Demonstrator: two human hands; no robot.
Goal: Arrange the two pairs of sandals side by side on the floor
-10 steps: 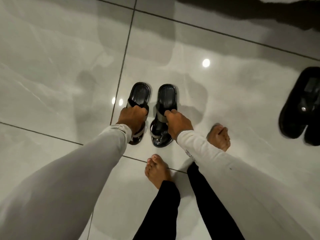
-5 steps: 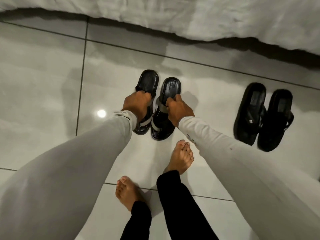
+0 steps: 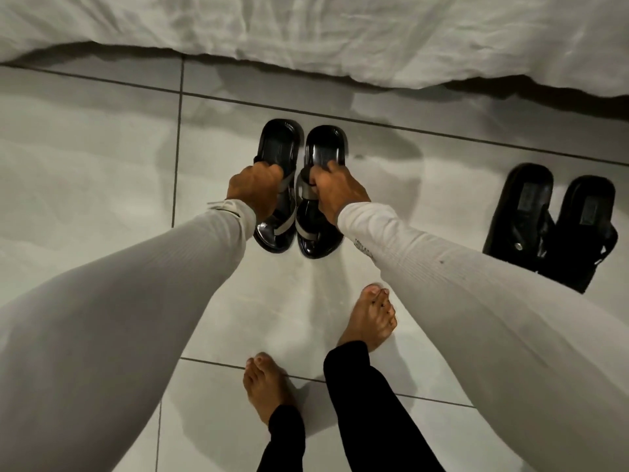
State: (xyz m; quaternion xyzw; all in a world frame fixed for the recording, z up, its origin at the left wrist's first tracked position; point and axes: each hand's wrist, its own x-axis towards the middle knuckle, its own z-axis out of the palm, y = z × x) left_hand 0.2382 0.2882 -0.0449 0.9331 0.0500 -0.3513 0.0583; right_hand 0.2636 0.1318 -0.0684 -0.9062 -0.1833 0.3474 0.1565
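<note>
Two glossy black sandals with grey straps hang side by side in the middle of the view. My left hand (image 3: 253,190) grips the strap of the left sandal (image 3: 278,144). My right hand (image 3: 335,190) grips the strap of the right sandal (image 3: 325,148). Their heels point away from me, toward the bed. Whether their soles touch the tiles I cannot tell. A second pair, matte black sandals (image 3: 548,226), lies together on the floor at the right, well apart from the held pair.
A bed with a white sheet (image 3: 340,32) runs along the top, its edge hanging just over the glossy grey tile floor (image 3: 85,165). My bare feet (image 3: 367,321) stand on the tiles below the held sandals.
I have stepped forward with the strapped pair held in both hands. The bed edge and the matte black pair have come fully into view, and the held pair is closer to them.
</note>
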